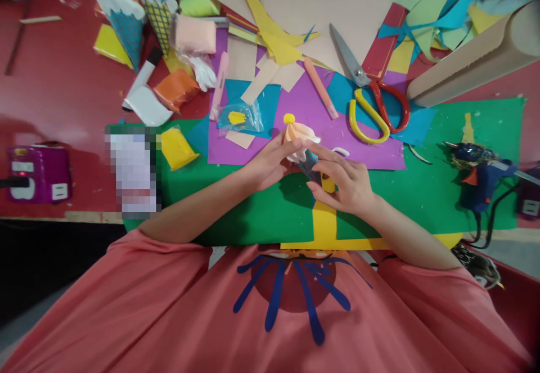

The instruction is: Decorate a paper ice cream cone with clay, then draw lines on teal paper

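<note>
A small toy ice cream cone [298,135] is between my hands, tilted over the craft sheets. Its peach swirled top carries a yellow ball and a white wavy rim, and the cone below is dark blue. My left hand [272,162] is closed around its left side, thumb against the white rim. My right hand [348,179] has its fingertips on the rim and upper cone from the right, with the thumb lower down by the cone. Part of the cone is hidden behind the fingers. A small white curved strip [341,151] lies just beyond my right fingers.
Scissors [358,73] lie open on the purple sheet [383,156]. A glue gun [478,184] rests at right. Finished cones [126,35], clay packets [175,90], pink markers [320,87] and paper scraps surround the hands. A blurred-out phone-like object [134,173] lies at left.
</note>
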`<state>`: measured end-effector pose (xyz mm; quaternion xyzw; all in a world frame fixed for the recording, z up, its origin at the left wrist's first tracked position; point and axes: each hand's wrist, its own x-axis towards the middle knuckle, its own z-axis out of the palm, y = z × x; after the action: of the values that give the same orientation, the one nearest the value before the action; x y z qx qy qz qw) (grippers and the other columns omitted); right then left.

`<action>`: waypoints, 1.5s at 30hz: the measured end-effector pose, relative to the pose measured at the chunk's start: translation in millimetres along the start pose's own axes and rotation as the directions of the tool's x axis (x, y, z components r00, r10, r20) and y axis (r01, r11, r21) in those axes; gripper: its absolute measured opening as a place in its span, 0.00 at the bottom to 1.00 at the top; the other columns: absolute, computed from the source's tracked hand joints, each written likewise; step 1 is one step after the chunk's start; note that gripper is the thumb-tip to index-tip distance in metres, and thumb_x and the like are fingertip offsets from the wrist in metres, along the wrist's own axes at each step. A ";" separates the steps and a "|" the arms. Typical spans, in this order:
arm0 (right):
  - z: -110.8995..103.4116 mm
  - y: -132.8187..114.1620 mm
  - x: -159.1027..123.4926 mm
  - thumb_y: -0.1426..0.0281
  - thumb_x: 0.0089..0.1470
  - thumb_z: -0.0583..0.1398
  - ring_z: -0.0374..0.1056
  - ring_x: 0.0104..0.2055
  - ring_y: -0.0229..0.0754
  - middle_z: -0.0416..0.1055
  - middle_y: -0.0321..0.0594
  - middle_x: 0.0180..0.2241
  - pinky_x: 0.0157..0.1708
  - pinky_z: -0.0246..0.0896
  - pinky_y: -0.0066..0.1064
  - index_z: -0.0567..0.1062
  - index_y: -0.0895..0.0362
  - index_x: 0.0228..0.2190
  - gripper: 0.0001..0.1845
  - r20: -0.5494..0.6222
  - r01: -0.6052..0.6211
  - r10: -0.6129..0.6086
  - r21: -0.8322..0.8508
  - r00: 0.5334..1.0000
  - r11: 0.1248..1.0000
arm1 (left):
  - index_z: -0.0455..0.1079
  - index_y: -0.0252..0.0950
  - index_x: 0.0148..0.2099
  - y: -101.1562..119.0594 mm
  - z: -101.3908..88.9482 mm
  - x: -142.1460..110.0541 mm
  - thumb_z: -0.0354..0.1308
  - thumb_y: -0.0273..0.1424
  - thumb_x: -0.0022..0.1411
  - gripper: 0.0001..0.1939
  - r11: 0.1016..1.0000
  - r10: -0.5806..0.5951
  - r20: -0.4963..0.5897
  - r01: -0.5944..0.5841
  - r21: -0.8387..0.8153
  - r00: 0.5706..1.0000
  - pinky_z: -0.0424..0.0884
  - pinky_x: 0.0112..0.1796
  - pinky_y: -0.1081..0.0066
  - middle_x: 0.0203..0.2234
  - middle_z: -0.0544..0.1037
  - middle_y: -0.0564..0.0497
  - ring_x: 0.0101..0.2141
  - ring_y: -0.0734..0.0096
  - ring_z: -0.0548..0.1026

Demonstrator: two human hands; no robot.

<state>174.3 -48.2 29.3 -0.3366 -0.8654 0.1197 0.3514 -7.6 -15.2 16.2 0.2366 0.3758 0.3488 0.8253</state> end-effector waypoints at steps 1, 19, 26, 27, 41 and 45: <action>0.5 -0.1 -0.5 0.69 0.59 0.58 0.78 0.37 0.41 0.75 0.52 0.52 0.30 0.69 0.30 0.66 0.55 0.42 0.08 0.017 -0.006 0.006 0.002 1.000 1.000 | 0.69 0.38 0.44 -0.1 0.0 -0.2 0.71 0.42 0.49 0.23 1.000 -0.004 -0.013 0.004 0.014 1.000 0.74 0.36 0.70 0.33 0.77 0.54 0.36 0.69 0.78; 1.0 -1.4 1.3 0.68 0.60 0.58 0.78 0.34 0.41 0.77 0.52 0.50 0.26 0.69 0.30 0.67 0.56 0.39 0.06 0.010 0.002 -0.002 -0.058 1.000 0.998 | 0.69 0.38 0.44 0.7 -0.5 1.5 0.71 0.44 0.49 0.25 1.000 0.010 -0.001 -0.010 -0.006 1.000 0.75 0.35 0.72 0.33 0.78 0.55 0.34 0.71 0.79; 0.7 -2.0 1.8 0.68 0.61 0.57 0.79 0.36 0.42 0.78 0.50 0.49 0.29 0.71 0.30 0.67 0.56 0.40 0.06 0.029 -0.007 0.009 -0.083 1.000 0.996 | 0.68 0.38 0.46 1.5 0.5 1.6 0.71 0.45 0.50 0.26 1.000 0.003 -0.003 -0.003 0.004 1.000 0.74 0.35 0.73 0.34 0.78 0.55 0.36 0.71 0.78; 0.6 -2.0 1.9 0.68 0.61 0.57 0.79 0.36 0.42 0.78 0.50 0.49 0.28 0.71 0.30 0.67 0.56 0.40 0.06 0.032 -0.008 0.011 -0.084 0.999 0.996 | 0.68 0.38 0.46 1.4 0.2 1.8 0.71 0.45 0.48 0.27 1.000 0.001 0.000 -0.001 -0.002 1.000 0.74 0.34 0.73 0.34 0.78 0.55 0.35 0.71 0.78; 0.9 -2.1 2.5 0.69 0.60 0.57 0.80 0.36 0.44 0.79 0.53 0.47 0.27 0.71 0.30 0.66 0.57 0.40 0.07 0.029 -0.004 0.006 -0.079 1.000 0.997 | 0.70 0.36 0.45 2.7 -0.2 2.4 0.72 0.46 0.46 0.29 1.000 -0.004 0.000 0.004 0.007 1.000 0.75 0.34 0.73 0.36 0.79 0.53 0.36 0.70 0.79; 1.3 -2.1 2.5 0.68 0.60 0.58 0.80 0.35 0.45 0.79 0.54 0.45 0.27 0.72 0.30 0.65 0.57 0.39 0.07 0.023 0.011 -0.009 -0.095 1.000 0.995 | 0.70 0.36 0.45 2.1 -1.8 2.9 0.70 0.47 0.48 0.28 0.999 -0.012 0.000 0.012 0.030 1.000 0.75 0.34 0.72 0.37 0.80 0.51 0.38 0.66 0.79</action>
<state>171.1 -48.1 30.6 -0.3472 -0.8757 0.0806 0.3258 -8.4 -11.4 15.2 0.2465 0.3823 0.3381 0.8239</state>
